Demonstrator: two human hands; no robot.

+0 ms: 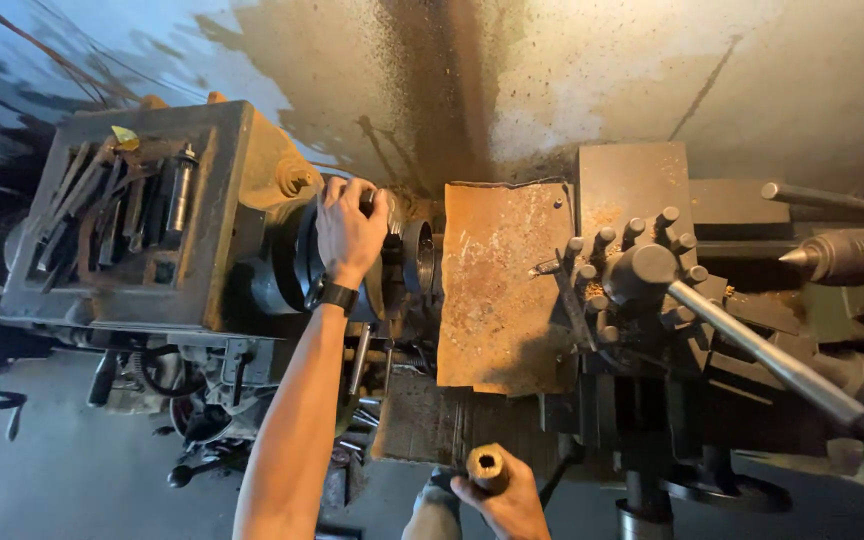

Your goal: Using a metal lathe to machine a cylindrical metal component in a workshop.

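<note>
Grimy lathe (202,200); left hand (349,230) hides chuck (407,255); right hand (507,500) cropped.

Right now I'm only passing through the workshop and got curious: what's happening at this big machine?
A person stands over an old metal lathe. Their left hand, with a dark wristband, reaches out and grips the chuck at the headstock. Their right hand holds a short hollow metal tube low down, close to the body and away from the machine. A rusty metal sheet lies over the bed beside the tool post. Hand tools sit in a tray on top of the headstock.
</note>
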